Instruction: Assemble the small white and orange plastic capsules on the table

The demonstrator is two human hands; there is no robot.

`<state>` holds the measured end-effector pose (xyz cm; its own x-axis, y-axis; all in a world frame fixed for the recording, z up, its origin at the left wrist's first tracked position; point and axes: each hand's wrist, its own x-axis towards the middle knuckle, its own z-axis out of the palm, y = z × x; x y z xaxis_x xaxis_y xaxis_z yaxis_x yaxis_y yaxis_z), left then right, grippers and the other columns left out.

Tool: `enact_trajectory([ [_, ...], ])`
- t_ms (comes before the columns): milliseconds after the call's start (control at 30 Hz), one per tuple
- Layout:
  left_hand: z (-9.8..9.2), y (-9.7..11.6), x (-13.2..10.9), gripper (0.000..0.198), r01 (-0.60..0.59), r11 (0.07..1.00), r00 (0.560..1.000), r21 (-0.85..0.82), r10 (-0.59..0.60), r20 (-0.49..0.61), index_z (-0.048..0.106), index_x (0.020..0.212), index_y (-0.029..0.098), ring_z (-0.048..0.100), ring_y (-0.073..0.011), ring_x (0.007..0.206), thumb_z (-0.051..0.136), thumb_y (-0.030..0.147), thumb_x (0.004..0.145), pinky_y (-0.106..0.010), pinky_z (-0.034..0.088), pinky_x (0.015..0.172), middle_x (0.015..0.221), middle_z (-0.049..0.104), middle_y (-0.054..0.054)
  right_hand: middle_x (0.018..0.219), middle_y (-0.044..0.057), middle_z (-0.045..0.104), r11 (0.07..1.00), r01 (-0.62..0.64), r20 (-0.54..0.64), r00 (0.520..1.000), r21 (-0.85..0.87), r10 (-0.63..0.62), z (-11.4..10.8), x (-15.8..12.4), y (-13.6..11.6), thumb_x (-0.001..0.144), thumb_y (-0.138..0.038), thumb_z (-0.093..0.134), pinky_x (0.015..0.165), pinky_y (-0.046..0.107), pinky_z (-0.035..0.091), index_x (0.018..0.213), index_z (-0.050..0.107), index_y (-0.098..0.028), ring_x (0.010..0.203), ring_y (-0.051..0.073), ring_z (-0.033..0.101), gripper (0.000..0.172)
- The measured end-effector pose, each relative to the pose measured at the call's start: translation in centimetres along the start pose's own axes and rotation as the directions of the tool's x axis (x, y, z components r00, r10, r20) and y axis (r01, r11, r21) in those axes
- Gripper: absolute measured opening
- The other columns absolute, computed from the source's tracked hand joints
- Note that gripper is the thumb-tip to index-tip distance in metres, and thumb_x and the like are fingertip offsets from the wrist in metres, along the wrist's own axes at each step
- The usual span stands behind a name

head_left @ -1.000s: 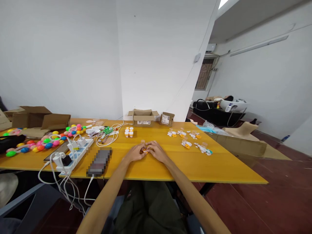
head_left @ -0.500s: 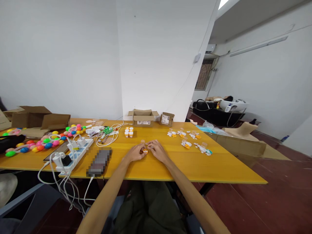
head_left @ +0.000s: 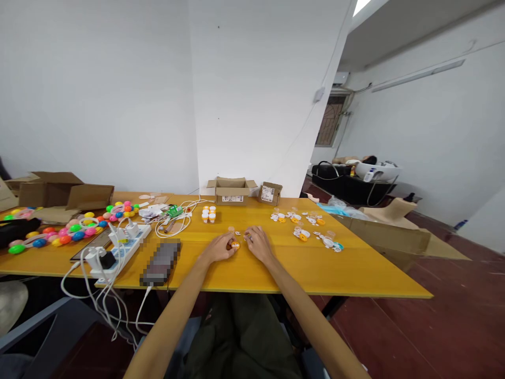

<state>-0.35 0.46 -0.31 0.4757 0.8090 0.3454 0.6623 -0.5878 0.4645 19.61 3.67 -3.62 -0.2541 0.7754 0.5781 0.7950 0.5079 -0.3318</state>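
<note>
My left hand point(head_left: 221, 247) rests on the table with its fingers closed on a small round orange part point(head_left: 235, 245) that has white pieces on its face. To its right, my right hand point(head_left: 258, 243) is curled low over the tabletop, thumb and fingertips drawn together. What sits between those fingertips is too small to make out. Tiny white parts point(head_left: 237, 232) lie on the wood between the two hands. A clear cap-like piece point(head_left: 231, 229) stands just beyond my left fingers.
Groups of white, orange and teal parts point(head_left: 303, 235) lie to the right. Finished-looking white and orange units point(head_left: 209, 213) stand in a cluster behind my hands. Two cardboard boxes point(head_left: 232, 191) are at the wall. Leftward are a phone point(head_left: 161, 263), a power strip point(head_left: 126, 252) and colourful balls point(head_left: 74, 229).
My right hand has drawn slightly right, away from the orange part, so the tiny white parts between the hands show more. My left hand stays in place on the orange part.
</note>
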Motion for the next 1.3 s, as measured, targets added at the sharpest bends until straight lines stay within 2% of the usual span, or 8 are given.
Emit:
enact_trajectory([
  [300,0.09,-0.09,0.01,0.014,0.009,1.000,1.000,-0.010,-0.009,0.000,0.060,0.093,0.023,0.058,-0.0171,0.074,0.057,0.025,0.080,-0.029,0.047,0.073,0.082,0.063,0.000,0.105,0.009,0.068,0.991,-0.117,0.041,0.992,-0.060,0.120,0.14,-0.12,-0.02,0.090,-0.019,0.058,0.087,0.038,0.046,0.089,0.067,-0.026,0.103,0.027,0.059,0.012],
  [533,0.25,-0.48,0.03,0.015,0.009,0.999,1.000,-0.033,-0.010,-0.011,0.061,0.093,0.024,0.059,-0.0171,0.074,0.059,0.026,0.079,-0.029,0.048,0.075,0.083,0.064,0.001,0.101,0.009,0.068,0.995,-0.082,0.025,0.996,-0.057,0.084,0.35,-0.15,0.13,0.090,-0.020,0.057,0.084,0.037,0.045,0.089,0.065,-0.026,0.100,0.027,0.059,0.010],
  [900,0.18,-0.44,0.01,0.015,0.020,0.999,1.000,-0.044,-0.020,0.005,0.061,0.094,0.023,0.057,-0.0175,0.076,0.058,0.026,0.079,-0.030,0.048,0.077,0.084,0.063,0.000,0.105,0.010,0.068,0.988,-0.133,0.054,0.989,-0.083,0.138,0.35,-0.10,-0.13,0.091,-0.020,0.057,0.087,0.038,0.045,0.092,0.067,-0.026,0.105,0.027,0.059,0.012],
  [1067,0.25,-0.58,0.07,0.013,0.012,1.000,1.000,-0.015,-0.012,-0.003,0.060,0.093,0.024,0.058,-0.0172,0.076,0.058,0.027,0.081,-0.029,0.047,0.075,0.084,0.063,0.000,0.102,0.008,0.069,0.992,-0.099,0.031,0.994,-0.072,0.102,0.50,-0.13,0.07,0.091,-0.019,0.057,0.086,0.037,0.045,0.091,0.067,-0.027,0.102,0.026,0.059,0.013],
  [1300,0.09,-0.17,0.02,0.012,0.008,1.000,1.000,0.001,-0.008,0.003,0.059,0.093,0.023,0.058,-0.0167,0.075,0.056,0.027,0.082,-0.028,0.047,0.074,0.084,0.063,0.000,0.102,0.009,0.069,0.985,-0.143,0.020,0.989,-0.091,0.146,0.50,-0.17,-0.09,0.091,-0.021,0.058,0.083,0.036,0.044,0.090,0.067,-0.026,0.101,0.026,0.059,0.011],
])
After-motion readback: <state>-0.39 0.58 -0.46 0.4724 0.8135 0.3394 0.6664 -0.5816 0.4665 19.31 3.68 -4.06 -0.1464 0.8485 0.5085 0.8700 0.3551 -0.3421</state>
